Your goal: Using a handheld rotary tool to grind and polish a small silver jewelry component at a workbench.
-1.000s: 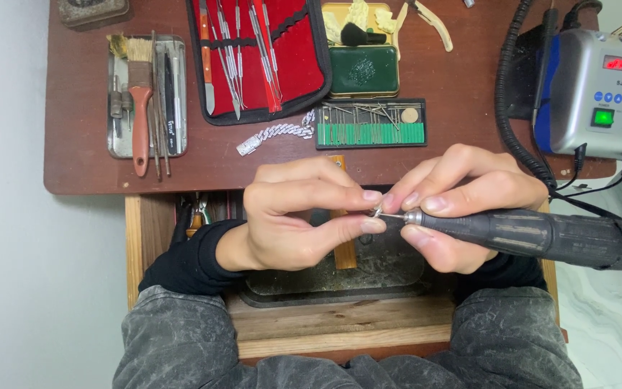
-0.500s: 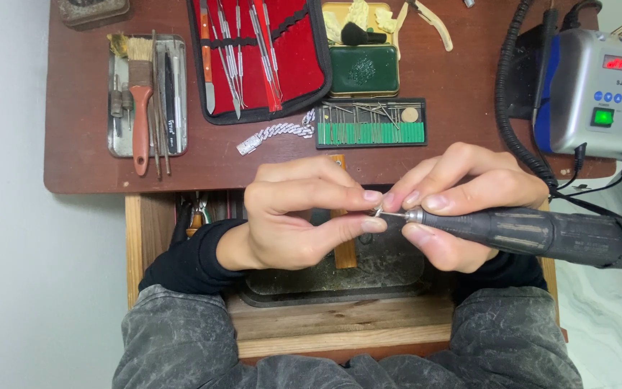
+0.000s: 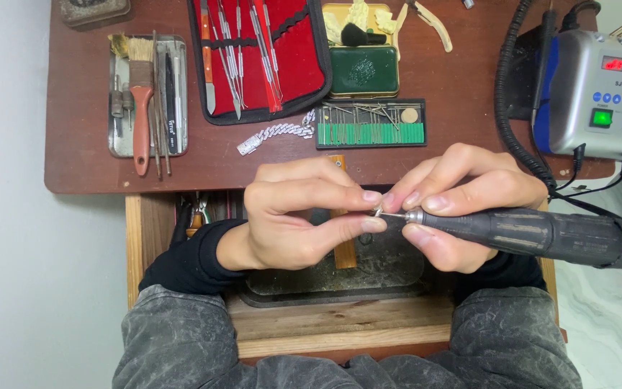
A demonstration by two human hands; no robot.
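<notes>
A: Left hand [image 3: 304, 216], what have you got?

B: You pinch a tiny metal piece [image 3: 376, 211] between thumb and forefinger, fingers curled tight. It's mostly hidden, so I can't tell what it is.

A: Right hand [image 3: 462, 202]?

B: Closed around the handpiece [image 3: 541, 234], pen-style grip near the nose. Its thin bit [image 3: 391, 215] points left and meets the piece right at your left fingertips.

A: Where's all this sitting?

B: Over the dark tray [image 3: 397, 277] in the open drawer, directly under both hands. A wooden peg [image 3: 343, 245] stands behind your left fingers.

A: How far along?

B: Looks like mid-grind to me: bit on the piece, both hands braced together. I can't judge how much of the surface is worked; it's too small.

A: Other stuff?

B: Beyond your knuckles: bur stand [image 3: 370, 130], silver chain [image 3: 275, 135], red tool roll [image 3: 257, 54]. Control box [image 3: 599, 94] is up past your right hand, and the brush tray [image 3: 145, 97] is far up past your left hand. None are touched.
</notes>
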